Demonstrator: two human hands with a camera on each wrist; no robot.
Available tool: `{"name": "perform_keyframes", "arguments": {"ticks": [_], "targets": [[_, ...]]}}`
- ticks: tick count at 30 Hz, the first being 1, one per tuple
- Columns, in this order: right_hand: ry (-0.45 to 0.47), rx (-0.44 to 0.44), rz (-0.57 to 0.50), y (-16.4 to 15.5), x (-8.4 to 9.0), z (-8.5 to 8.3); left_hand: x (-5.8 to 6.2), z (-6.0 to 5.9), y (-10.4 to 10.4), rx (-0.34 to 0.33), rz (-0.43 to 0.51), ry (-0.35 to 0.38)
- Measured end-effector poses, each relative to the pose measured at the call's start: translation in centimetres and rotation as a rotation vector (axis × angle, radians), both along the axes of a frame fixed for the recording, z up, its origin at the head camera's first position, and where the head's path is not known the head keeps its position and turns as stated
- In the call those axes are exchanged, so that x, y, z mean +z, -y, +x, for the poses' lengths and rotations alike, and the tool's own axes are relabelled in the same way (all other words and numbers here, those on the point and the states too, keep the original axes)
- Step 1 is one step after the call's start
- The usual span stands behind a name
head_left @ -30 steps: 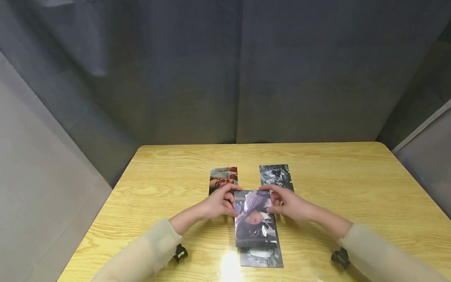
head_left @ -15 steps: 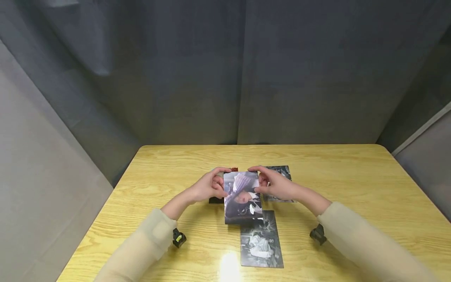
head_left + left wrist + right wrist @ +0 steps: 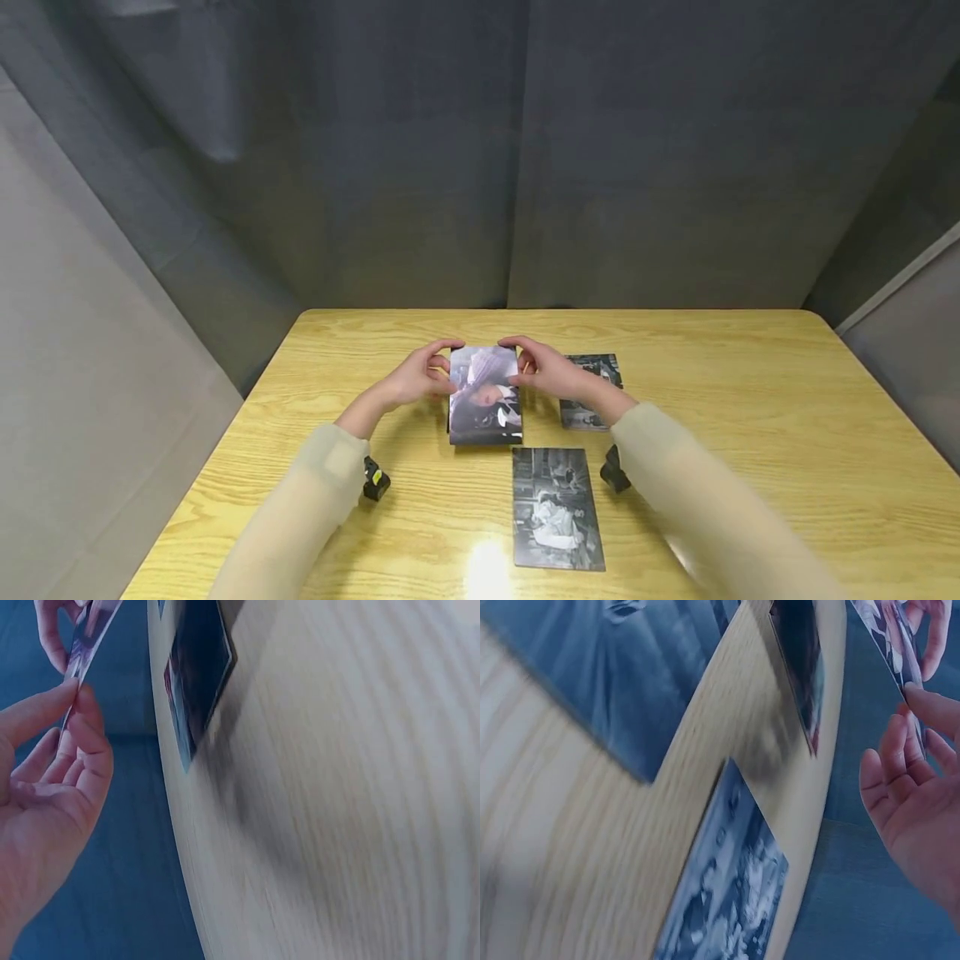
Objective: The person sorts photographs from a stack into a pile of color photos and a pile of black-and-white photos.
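Observation:
Both hands hold one purple-toned photo (image 3: 486, 390) by its side edges, lifted a little above the wooden table (image 3: 750, 400). My left hand (image 3: 441, 368) pinches its left edge and my right hand (image 3: 519, 363) its right edge. The left wrist view shows thumb and forefinger of the left hand (image 3: 72, 691) pinching the photo's thin edge (image 3: 84, 641). In the right wrist view the right hand (image 3: 915, 712) touches the same photo (image 3: 889, 630). Under the held photo lies a colour photo (image 3: 801, 667), almost hidden in the head view.
A black-and-white photo (image 3: 557, 507) lies flat near the front edge. Another black-and-white photo (image 3: 594, 392) lies at the back right, partly covered by my right forearm. Grey curtains close in the table on three sides.
Both hands carried the purple-toned photo away from the near black-and-white photo, back and left, until it hangs over the colour photo. The near photo now lies fully uncovered.

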State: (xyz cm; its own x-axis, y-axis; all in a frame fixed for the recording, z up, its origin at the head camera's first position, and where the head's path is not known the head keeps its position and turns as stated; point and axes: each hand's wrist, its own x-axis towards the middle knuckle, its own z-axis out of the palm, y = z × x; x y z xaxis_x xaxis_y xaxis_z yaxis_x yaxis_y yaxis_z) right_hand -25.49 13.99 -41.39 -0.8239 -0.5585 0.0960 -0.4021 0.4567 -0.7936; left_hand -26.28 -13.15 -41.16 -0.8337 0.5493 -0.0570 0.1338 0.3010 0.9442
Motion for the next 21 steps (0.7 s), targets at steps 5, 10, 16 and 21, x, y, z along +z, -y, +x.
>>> {"name": "perform_keyframes", "arguments": {"ticks": [5,10,16,21], "targets": [[0.031,-0.086,0.016,1.1,-0.8,-1.1,-0.3,-1.4,0.5,0.035,-0.016,-0.002],[0.027,-0.161,0.044,2.0,-1.2,-1.8,-0.4,-2.2,0.4,0.086,-0.009,0.006],[0.073,-0.197,0.064,2.2,-1.9,-2.1,-1.1,-2.9,-0.2,0.115,-0.057,0.049],[0.143,-0.230,0.108,2.3,-2.7,-2.2,-2.4,-2.9,-0.6,0.139,-0.063,0.089]]}}
